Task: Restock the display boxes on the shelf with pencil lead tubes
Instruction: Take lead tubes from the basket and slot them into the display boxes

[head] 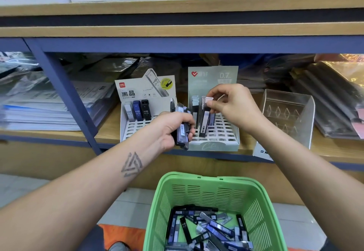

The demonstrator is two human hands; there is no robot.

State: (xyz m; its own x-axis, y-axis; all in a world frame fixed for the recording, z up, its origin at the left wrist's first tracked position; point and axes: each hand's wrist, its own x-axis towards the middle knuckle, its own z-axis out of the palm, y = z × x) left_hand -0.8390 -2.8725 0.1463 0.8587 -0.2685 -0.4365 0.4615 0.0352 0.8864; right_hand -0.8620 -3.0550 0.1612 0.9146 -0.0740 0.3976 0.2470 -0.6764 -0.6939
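Lead tube (204, 119) being pinched by right hand (230, 104) fingers over mid-frame display box (214, 144); left hand (173, 130) gripping tube bundle (182, 130).

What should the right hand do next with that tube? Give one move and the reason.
Probably push the tube straight down into its slot. The right hand pinches its cap, and its lower end already sits at the grid of the right display box, leaning slightly. The left hand holds more tubes ready.
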